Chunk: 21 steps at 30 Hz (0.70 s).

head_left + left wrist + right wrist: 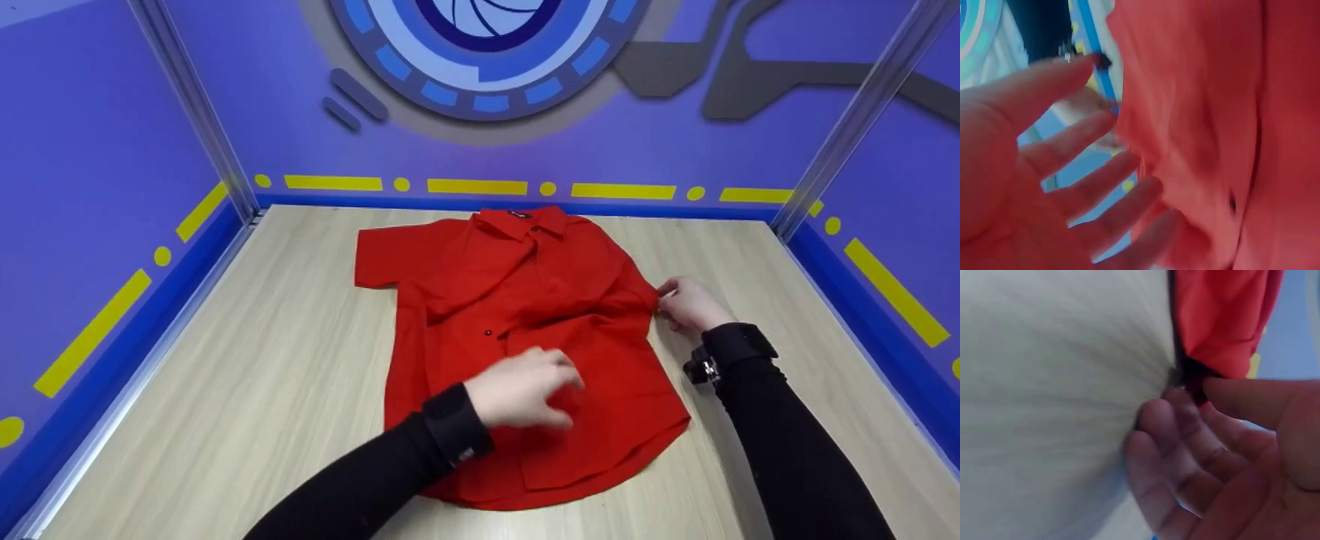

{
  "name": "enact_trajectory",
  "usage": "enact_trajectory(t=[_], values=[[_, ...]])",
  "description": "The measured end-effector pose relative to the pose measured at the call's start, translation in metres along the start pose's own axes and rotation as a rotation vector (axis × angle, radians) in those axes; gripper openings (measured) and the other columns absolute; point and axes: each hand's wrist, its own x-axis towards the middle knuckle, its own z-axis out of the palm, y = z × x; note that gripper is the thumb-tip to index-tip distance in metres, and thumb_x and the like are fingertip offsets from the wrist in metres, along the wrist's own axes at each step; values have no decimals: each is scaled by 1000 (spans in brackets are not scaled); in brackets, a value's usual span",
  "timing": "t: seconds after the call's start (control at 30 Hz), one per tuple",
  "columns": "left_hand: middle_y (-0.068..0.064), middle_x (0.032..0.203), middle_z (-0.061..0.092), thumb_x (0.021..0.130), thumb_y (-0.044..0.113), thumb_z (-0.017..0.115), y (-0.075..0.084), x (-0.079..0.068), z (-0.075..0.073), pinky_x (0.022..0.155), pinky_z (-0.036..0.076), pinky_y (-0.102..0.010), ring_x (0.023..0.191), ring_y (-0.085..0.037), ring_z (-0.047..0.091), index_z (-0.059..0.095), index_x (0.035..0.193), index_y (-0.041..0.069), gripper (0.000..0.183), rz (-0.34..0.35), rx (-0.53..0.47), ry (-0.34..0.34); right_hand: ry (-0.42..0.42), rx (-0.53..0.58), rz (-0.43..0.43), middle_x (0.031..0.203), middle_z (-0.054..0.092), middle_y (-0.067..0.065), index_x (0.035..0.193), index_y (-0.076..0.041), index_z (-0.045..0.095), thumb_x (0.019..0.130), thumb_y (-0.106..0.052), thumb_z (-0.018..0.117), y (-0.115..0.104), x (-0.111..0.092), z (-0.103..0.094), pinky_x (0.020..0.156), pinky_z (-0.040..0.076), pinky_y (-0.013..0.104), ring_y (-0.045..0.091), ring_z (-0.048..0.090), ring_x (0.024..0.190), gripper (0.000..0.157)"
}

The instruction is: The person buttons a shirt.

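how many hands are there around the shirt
2. The left hand is over the lower front of the shirt; the right hand pinches its edge on the right side. Neither is hidden.

- Looks like a panelled work booth [262, 112]; wider setting unclear.
- Walled left, right and far by printed blue-purple panels [90, 150].
- Decorated with a ring emblem [491, 67] on the far side, yellow dashes [334, 183] low down.
- Framed at far corners by metal posts [196, 112].
- Fitted with a pale worktop [300, 300].
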Motion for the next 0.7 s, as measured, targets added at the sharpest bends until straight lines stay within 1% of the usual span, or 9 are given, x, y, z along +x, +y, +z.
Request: enact_trajectory(t=[0.07, 0.17, 0.27, 0.33, 0.47, 0.53, 0.6, 0.63, 0.7], values=[[5, 134, 53, 78, 42, 79, 7, 1, 10, 81, 51, -29, 113, -17, 52, 65, 120, 30, 45, 16, 29, -67, 44, 67, 16, 71, 63, 11, 119, 9, 48, 96, -8, 48, 1, 1, 1, 54, 53, 32, 17, 58, 53, 29], [4, 138, 52, 73, 41, 84, 13, 1, 19, 82, 52, -31, 117, -19, 51, 65, 119, 30, 51, 17, 73, -116, 117, 131, 29, 74, 67, 11, 115, 6, 52, 96, -11, 49, 2, 3, 0, 52, 54, 34, 18, 60, 51, 26], [5, 135, 55, 70, 41, 86, 13, -1, 21, 80, 52, -29, 115, -18, 52, 65, 118, 29, 54, 29, 106, -113, 179, 142, 38, 75, 69, 10, 113, 4, 56, 95, -13, 51, 1, 3, -3, 54, 57, 38, 18, 63, 52, 25], [8, 130, 56, 68, 40, 87, 12, -2, 20, 76, 52, -28, 110, -16, 52, 65, 116, 29, 54, 40, 112, -112, 214, 162, 52, 79, 71, 9, 113, 2, 58, 95, -16, 53, -1, 3, -5, 57, 58, 40, 18, 65, 55, 25], [11, 123, 57, 65, 40, 89, 10, -4, 17, 69, 49, -25, 102, -13, 50, 64, 114, 28, 56, 52, 109, -130, 306, 281, 64, 93, 72, 8, 118, 0, 58, 95, -19, 55, -8, 3, -9, 65, 60, 38, 20, 71, 66, 30], [11, 121, 57, 64, 40, 90, 10, -5, 16, 67, 48, -25, 101, -12, 50, 64, 113, 29, 56, 52, 106, -138, 357, 337, 47, 102, 72, 11, 120, 1, 57, 95, -19, 55, -12, 2, -9, 67, 60, 35, 20, 73, 74, 32], [11, 121, 57, 64, 39, 90, 9, -5, 16, 67, 47, -24, 100, -11, 50, 64, 113, 28, 57, 52, 107, -141, 409, 363, 8, 110, 71, 14, 122, 0, 57, 96, -20, 55, -17, 3, -9, 68, 59, 29, 20, 73, 85, 34], [12, 120, 57, 63, 39, 90, 9, -5, 16, 67, 47, -24, 100, -11, 50, 64, 112, 29, 57, 52, 109, -141, 433, 364, -18, 114, 70, 14, 123, -1, 57, 96, -20, 55, -20, 3, -9, 69, 59, 28, 19, 72, 90, 34], [11, 120, 57, 63, 40, 90, 9, -5, 16, 66, 47, -24, 99, -11, 50, 65, 113, 29, 57, 52, 114, -140, 495, 310, -93, 121, 67, 12, 125, -6, 58, 96, -21, 54, -23, 3, -7, 72, 57, 24, 17, 68, 102, 33]])
